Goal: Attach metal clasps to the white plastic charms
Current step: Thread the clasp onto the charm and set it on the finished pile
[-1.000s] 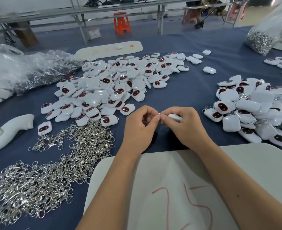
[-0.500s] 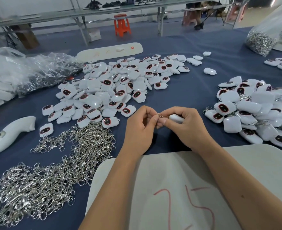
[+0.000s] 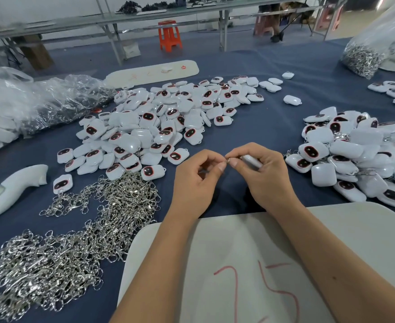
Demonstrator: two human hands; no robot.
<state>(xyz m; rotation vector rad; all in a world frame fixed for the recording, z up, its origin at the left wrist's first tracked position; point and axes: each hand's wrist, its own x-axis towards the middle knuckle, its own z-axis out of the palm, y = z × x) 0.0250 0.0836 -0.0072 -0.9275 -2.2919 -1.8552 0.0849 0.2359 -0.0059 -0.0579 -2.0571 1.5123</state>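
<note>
Above the near white board (image 3: 250, 241), the right hand (image 3: 266, 176) grips a white charm (image 3: 252, 159), while the left hand (image 3: 196, 178) pinches a small metal clasp (image 3: 228, 159) at the charm's end. A pile of loose clasps (image 3: 75, 229) lies left of the board on the counter (image 3: 250, 127).

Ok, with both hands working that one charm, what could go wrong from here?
1. The clasp is tiny and pinched only by the fingertips of the left hand and right hand; it may slip and drop onto the blue cloth.
2. The charm is mostly hidden in the right hand, so a half-closed ring could go unnoticed.
3. The clasp pile looks tangled; the next pick may drag several out.
</note>
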